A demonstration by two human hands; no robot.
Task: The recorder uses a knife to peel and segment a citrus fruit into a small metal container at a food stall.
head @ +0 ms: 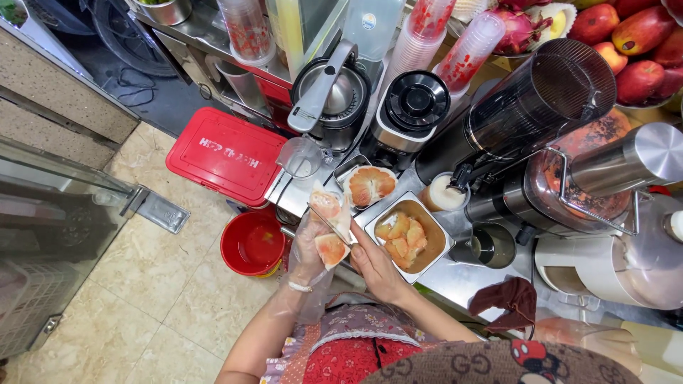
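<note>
Peeling stage: gloved left hand [311, 245] holds a pink pomelo segment [331, 226] in a pinching grip while the bare right hand [376, 267], fingers closed on it, strips membrane; the freed flesh probably belongs next in the steel tray [441, 238] on the worktop [455, 281].

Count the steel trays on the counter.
2. One tray with peeled segments sits by the right hand; a smaller one lies behind it under a peeled half. Others may be hidden.

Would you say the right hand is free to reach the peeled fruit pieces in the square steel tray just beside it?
Probably yes: the right hand sits right at the square steel tray, which is open on top with nothing between. But it is steadying the pomelo segment with the gloved left hand.
</note>
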